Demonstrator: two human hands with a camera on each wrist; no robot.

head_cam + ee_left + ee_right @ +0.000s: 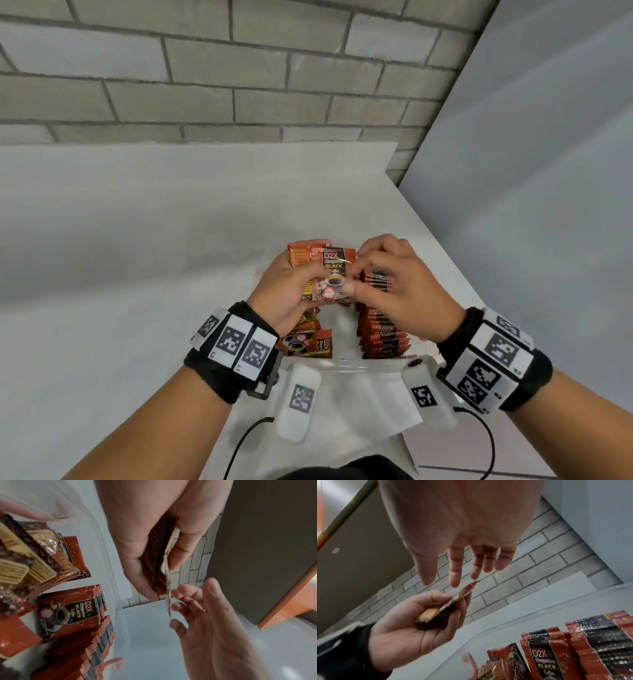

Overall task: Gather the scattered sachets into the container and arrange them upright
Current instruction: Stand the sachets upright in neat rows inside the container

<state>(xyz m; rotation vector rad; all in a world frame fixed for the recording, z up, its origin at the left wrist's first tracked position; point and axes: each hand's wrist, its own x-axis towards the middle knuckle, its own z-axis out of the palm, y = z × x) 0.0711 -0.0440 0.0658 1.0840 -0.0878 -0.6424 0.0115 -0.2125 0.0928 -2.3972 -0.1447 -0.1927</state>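
My left hand (308,265) grips a small stack of red-and-black coffee sachets (334,270) above a clear plastic container (359,360), the front sachet facing me. My right hand (356,274) has its fingers out, and their tips touch the right edge of the front sachet. In the right wrist view one fingertip (474,575) meets the corner of the held sachets (455,599), while the thumb stays apart. Inside the container a row of upright sachets (383,337) fills the right side. Loose sachets (308,341) lie flat on the left.
The container sits on a white table (137,274) near its right edge (442,270), with a grey brick wall (239,85) behind and a grey panel (548,205) to the right. A white sheet (359,404) lies at the near edge. Cables hang from both wrist bands.
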